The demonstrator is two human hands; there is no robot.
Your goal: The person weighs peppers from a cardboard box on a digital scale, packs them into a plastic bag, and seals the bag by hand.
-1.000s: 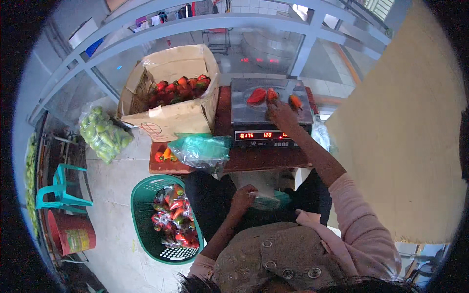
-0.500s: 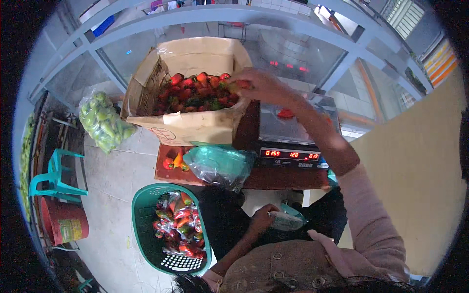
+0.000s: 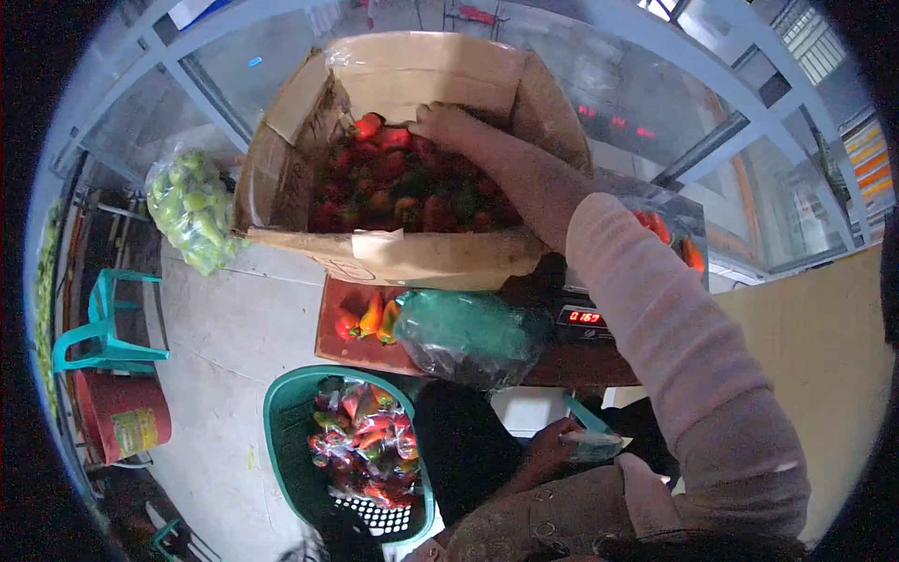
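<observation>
My right hand reaches over the near right side of a large cardboard box, among red and partly green peppers. Its fingers curl downward at the far edge of the pile, touching it; what they close on is hidden. Low in front of my body, my left hand grips a small stack of clear plastic bags. Behind my right sleeve is a digital scale with a lit red display. Several red and orange peppers show on its right side.
A green basket of bagged peppers stands on the floor at left. Loose peppers and a green plastic bundle lie before the box. Farther left are a bag of green peppers, a teal stool and a red bucket.
My right hand, holding a pepper at the box's right side before, has moved left and deeper into the box. The view has shifted forward; my left hand still holds the bags.
</observation>
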